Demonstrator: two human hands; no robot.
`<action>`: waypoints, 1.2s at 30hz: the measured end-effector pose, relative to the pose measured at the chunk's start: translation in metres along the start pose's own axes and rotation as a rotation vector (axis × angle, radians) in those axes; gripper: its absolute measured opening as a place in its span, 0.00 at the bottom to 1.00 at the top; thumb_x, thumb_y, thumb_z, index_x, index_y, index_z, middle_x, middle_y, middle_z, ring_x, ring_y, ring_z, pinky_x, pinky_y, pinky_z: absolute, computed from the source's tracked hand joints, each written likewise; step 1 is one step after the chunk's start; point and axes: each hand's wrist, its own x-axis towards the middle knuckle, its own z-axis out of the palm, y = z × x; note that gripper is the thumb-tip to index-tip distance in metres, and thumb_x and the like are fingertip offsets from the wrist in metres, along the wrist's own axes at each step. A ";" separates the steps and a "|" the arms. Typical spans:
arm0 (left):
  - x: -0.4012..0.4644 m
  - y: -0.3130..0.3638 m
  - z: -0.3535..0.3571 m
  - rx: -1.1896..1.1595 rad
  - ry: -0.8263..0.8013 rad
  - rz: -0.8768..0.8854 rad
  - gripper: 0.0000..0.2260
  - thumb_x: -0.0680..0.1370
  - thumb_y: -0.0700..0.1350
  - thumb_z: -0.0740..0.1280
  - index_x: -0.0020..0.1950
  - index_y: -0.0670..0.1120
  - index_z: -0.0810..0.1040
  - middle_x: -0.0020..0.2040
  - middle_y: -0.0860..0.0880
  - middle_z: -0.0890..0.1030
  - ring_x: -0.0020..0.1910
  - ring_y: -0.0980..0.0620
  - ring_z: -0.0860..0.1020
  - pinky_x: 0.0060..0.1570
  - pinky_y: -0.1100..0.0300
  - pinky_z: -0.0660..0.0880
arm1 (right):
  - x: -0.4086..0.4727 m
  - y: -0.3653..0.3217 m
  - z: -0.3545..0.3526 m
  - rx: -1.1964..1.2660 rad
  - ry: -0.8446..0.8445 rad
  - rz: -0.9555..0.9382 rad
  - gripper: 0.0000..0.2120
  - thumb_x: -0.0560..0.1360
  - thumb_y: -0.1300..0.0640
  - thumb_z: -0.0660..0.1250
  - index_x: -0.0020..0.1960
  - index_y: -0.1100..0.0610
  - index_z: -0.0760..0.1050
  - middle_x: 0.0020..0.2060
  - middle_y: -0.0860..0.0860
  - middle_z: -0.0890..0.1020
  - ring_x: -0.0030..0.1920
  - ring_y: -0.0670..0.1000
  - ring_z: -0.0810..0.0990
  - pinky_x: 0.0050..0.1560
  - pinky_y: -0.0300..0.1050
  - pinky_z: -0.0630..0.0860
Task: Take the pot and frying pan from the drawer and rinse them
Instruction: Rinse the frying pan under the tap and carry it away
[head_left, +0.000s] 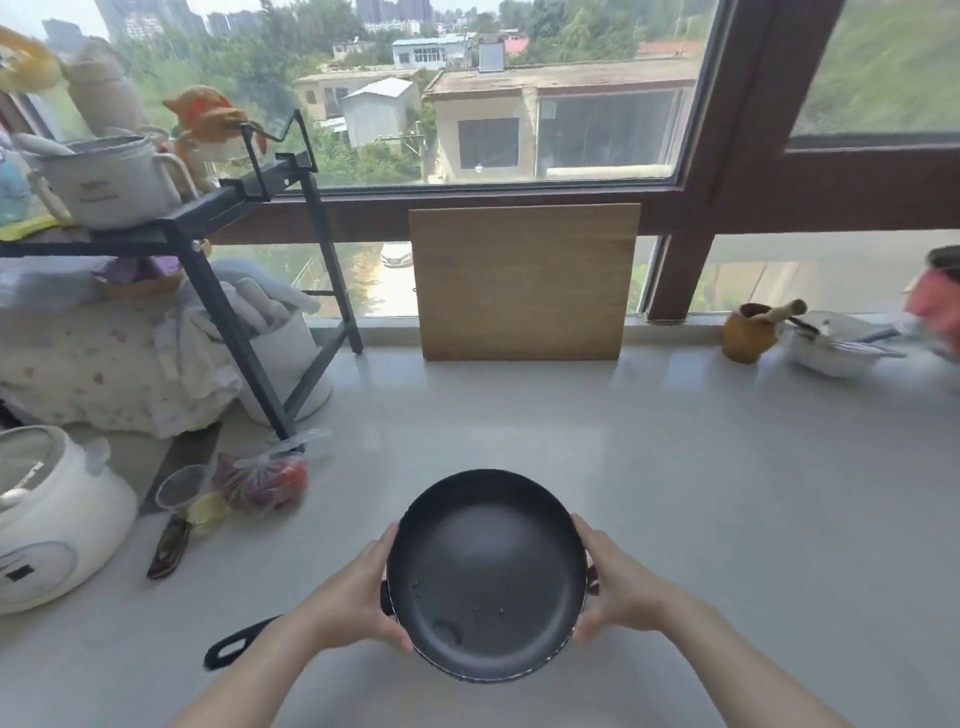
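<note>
A black frying pan (485, 577) is held just above the pale countertop (727, 493), near its front edge. Its long black handle (228, 648) sticks out to the lower left, under my left forearm. My left hand (358, 597) grips the pan's left side and my right hand (618, 592) grips its right side. Small black ear handles (592, 587) peek out beneath the pan at both sides, and a speckled rim (498, 675) shows under its near edge, so the pot seems to sit underneath, mostly hidden.
A wooden cutting board (524, 280) leans on the window. On the left are a black metal rack (270, 291), a white rice cooker (47, 519), a plastic cup (182, 488), a bag of fruit (265, 480) and a knife (169, 545). A mortar (748, 335) and white bowl (831, 353) stand far right.
</note>
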 end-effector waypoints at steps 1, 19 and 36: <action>0.011 0.007 -0.005 0.028 -0.028 0.026 0.56 0.56 0.45 0.83 0.74 0.68 0.54 0.67 0.66 0.68 0.54 0.58 0.76 0.50 0.61 0.75 | -0.006 -0.002 -0.006 0.003 0.037 0.012 0.51 0.60 0.67 0.77 0.69 0.33 0.56 0.58 0.47 0.68 0.46 0.41 0.75 0.52 0.46 0.80; 0.176 0.271 0.111 0.310 -0.453 0.532 0.49 0.58 0.43 0.82 0.70 0.66 0.59 0.60 0.57 0.73 0.40 0.54 0.80 0.41 0.60 0.78 | -0.242 0.074 -0.120 0.074 0.683 0.373 0.59 0.51 0.51 0.84 0.72 0.33 0.54 0.62 0.43 0.70 0.60 0.47 0.74 0.64 0.49 0.74; 0.226 0.489 0.387 0.464 -0.726 0.725 0.53 0.56 0.51 0.83 0.72 0.66 0.55 0.62 0.60 0.72 0.46 0.58 0.77 0.46 0.63 0.75 | -0.501 0.203 -0.194 0.076 0.933 0.779 0.73 0.51 0.41 0.83 0.79 0.46 0.36 0.79 0.47 0.51 0.77 0.49 0.54 0.76 0.52 0.56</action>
